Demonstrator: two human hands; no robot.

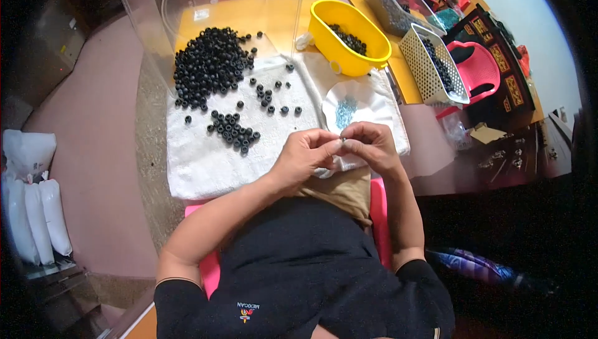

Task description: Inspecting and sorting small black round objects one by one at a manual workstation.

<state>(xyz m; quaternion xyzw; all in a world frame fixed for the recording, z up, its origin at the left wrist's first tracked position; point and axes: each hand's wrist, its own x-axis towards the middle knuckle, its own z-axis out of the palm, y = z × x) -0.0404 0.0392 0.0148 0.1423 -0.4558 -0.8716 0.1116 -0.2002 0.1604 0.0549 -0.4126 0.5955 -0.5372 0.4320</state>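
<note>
My left hand [309, 154] and my right hand [375, 145] meet at the fingertips over the near edge of a white cloth [205, 174]. Both are closed in a pinch around something tiny, mostly hidden by the fingers and too small to name. Just beyond them lies a white dish with a wavy rim [381, 110], holding many tiny bluish, shiny pieces [346, 112]. Left of my hands, a cluster of small black ring-like parts [232, 131] rests on the cloth. A few more black parts [266, 97] are scattered farther back.
A big heap of black parts [208, 65] lies in a clear plastic bin [147, 21] tipped toward me. Behind the dish stands a yellow tub [321, 18] with black parts inside. A white perforated basket [416, 68] and a pink chair [484, 71] are to the right; white sacks [55, 217] stand left.
</note>
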